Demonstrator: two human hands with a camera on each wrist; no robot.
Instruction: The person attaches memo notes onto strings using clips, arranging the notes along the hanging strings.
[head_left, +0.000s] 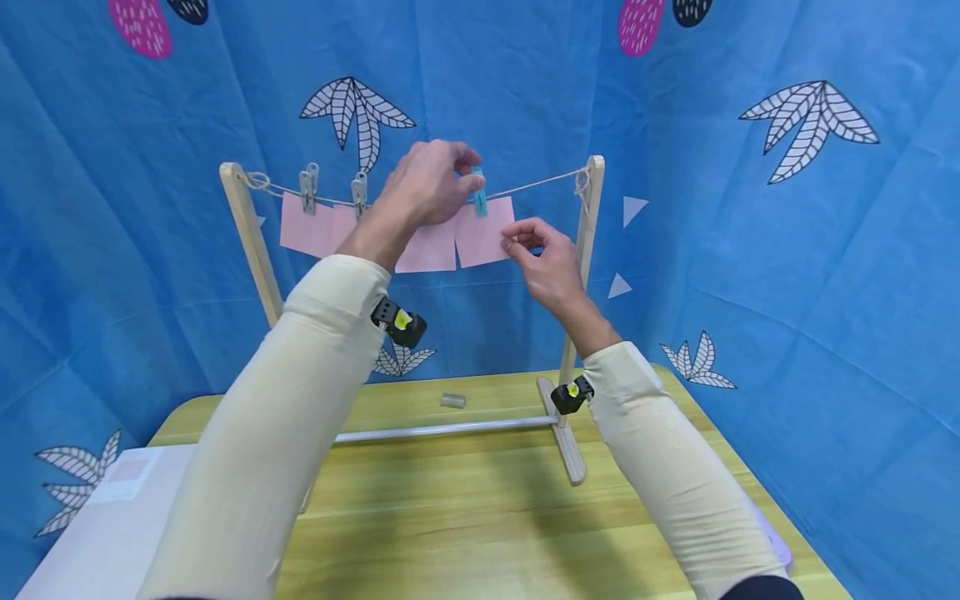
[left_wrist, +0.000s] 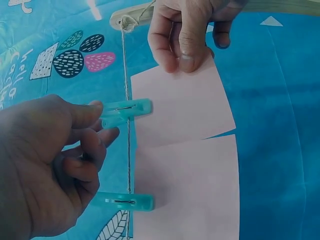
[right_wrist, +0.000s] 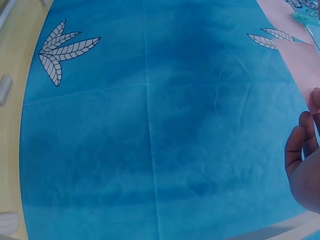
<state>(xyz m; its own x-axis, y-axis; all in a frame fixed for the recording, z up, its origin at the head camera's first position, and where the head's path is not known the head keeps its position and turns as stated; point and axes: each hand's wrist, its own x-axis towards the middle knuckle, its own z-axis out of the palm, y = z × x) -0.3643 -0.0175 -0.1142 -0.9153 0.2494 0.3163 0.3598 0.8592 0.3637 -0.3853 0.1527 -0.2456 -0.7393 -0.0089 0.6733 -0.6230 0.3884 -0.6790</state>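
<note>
My left hand (head_left: 435, 179) pinches the handle end of a teal clothespin (left_wrist: 127, 109), whose jaws sit over the string (head_left: 532, 183) and the upper edge of a pink paper sheet (head_left: 483, 237). With thumb and fingertips, my right hand (head_left: 546, 258) pinches that sheet's right edge. Beside it hangs another pink sheet (left_wrist: 187, 185), fastened by a second teal clothespin (left_wrist: 130, 201). Farther left in the head view, grey clothespins (head_left: 308, 190) hold more pink paper (head_left: 306, 227) on the string. My left hand and forearm partly cover the middle of the row.
A wooden frame with upright posts (head_left: 589, 217) carries the string. Its pale crossbar (head_left: 450, 428) and foot (head_left: 562, 433) stand on the yellow wooden table (head_left: 450, 517). A small grey piece (head_left: 453, 400) lies behind the bar. A white board (head_left: 112, 525) is at left; blue patterned cloth (head_left: 487, 325) hangs behind.
</note>
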